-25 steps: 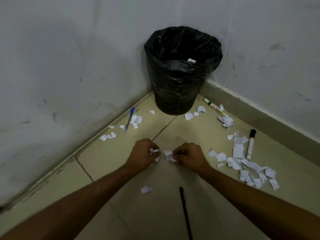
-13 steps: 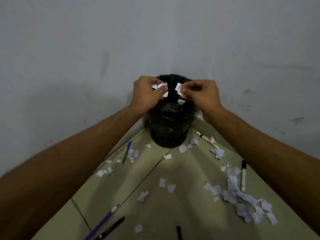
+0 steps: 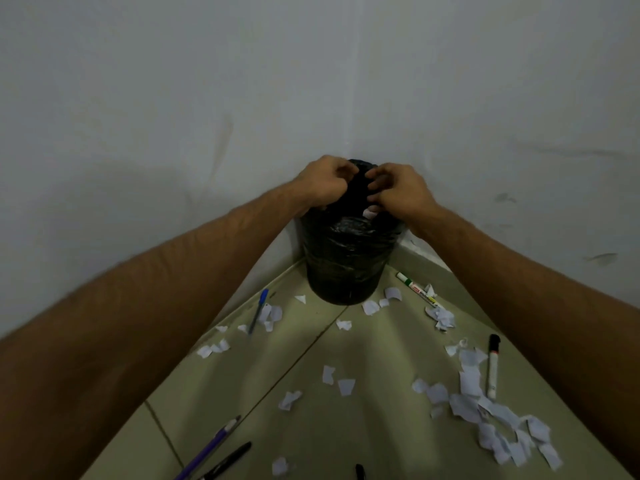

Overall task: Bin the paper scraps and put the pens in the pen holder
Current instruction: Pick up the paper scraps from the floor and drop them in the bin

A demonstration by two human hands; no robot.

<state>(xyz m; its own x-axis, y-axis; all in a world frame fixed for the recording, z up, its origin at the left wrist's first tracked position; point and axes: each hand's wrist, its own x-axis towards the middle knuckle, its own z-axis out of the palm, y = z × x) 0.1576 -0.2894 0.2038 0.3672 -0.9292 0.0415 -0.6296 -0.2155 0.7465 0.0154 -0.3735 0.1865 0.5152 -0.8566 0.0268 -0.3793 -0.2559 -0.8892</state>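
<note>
- A room corner where two pale, scuffed walls (image 3: 173,116) meet over a floor (image 3: 381,427) of beige tiles with dark grout lines.
- A bin (image 3: 346,265) lined with a black plastic bag stands on the floor, pushed into the corner.
- Two bare forearms reach forward from the bottom edges to the top of the bin.
- The left hand (image 3: 323,183) sits over the bin's left rim, fingers curled inward into a loose fist; whether its grip holds any paper cannot be told.
- The right hand (image 3: 401,190) sits over the right rim, fingers bent and partly parted; one white scrap (image 3: 370,212) shows just below its fingertips, at the mouth of the bin, and whether the fingers touch it cannot be told.
- Torn white paper scraps (image 3: 498,420) litter the floor, thickest at the right, with smaller clusters left of the bin and in the middle.
- A blue pen (image 3: 259,310) lies left of the bin among scraps.
- A green-capped marker (image 3: 417,289) lies right of the bin, near the skirting.
- A black-capped white marker (image 3: 492,367) lies further right, beside the scrap pile.
- A purple pen (image 3: 211,446) and a black pen (image 3: 230,459) lie side by side at the bottom left; another dark pen tip (image 3: 360,472) shows at the bottom edge.
</note>
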